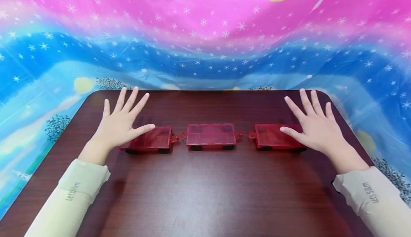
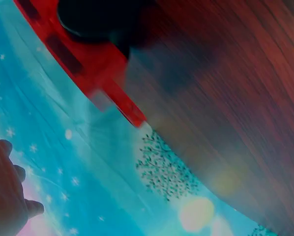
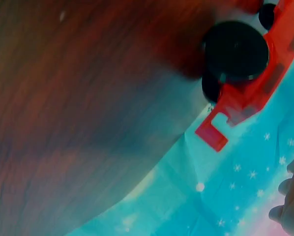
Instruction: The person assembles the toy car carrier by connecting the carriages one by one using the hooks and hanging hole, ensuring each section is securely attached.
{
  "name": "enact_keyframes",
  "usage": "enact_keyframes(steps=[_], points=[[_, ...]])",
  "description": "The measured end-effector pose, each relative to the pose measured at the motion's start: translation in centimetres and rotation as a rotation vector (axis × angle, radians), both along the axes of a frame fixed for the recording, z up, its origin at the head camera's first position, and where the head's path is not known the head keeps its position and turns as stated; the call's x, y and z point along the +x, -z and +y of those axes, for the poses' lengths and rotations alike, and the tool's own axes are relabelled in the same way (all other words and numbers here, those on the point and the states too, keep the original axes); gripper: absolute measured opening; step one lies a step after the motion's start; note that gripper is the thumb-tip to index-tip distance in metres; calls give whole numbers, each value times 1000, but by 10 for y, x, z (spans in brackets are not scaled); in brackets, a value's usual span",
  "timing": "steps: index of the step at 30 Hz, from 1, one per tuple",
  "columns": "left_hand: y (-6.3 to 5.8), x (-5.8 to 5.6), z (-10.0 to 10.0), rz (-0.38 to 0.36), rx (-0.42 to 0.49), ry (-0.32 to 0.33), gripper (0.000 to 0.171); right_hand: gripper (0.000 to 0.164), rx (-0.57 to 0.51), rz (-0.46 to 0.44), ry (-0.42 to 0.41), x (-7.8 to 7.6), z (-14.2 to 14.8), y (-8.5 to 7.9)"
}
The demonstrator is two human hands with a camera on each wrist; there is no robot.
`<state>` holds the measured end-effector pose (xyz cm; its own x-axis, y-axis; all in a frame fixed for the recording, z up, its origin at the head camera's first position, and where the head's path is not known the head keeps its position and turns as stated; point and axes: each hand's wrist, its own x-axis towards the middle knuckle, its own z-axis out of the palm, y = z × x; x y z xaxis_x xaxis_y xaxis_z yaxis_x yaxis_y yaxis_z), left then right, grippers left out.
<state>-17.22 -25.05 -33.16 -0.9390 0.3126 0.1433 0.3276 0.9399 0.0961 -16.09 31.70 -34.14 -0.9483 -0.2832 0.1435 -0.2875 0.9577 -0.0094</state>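
Cart [image 1: 158, 137] partly below left hand [image 1: 117, 124]; second cart [image 1: 268, 137] below right hand [image 1: 319, 128].

The black-wheeled red car [image 3: 273, 71] ends in a hook [image 3: 214, 136].

A pale left sleeve [image 1: 65, 205] at eight o'clock and matching right sleeve [image 1: 379, 205] at four are bearing dark lettering [image 1: 72, 191].

On the bench [image 1: 205, 190], the middle wagon [image 1: 211, 135] stands between the left wagon [image 1: 163, 137] and the right wagon [image 1: 266, 135]; a cloth [image 1: 205, 41] hangs on the far side.
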Motion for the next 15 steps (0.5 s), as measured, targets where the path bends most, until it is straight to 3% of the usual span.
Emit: enact_keyframes(steps=[15], points=[[9,-5,47,30,13,148,94,92,-9,-35,-92,5,-26,14]])
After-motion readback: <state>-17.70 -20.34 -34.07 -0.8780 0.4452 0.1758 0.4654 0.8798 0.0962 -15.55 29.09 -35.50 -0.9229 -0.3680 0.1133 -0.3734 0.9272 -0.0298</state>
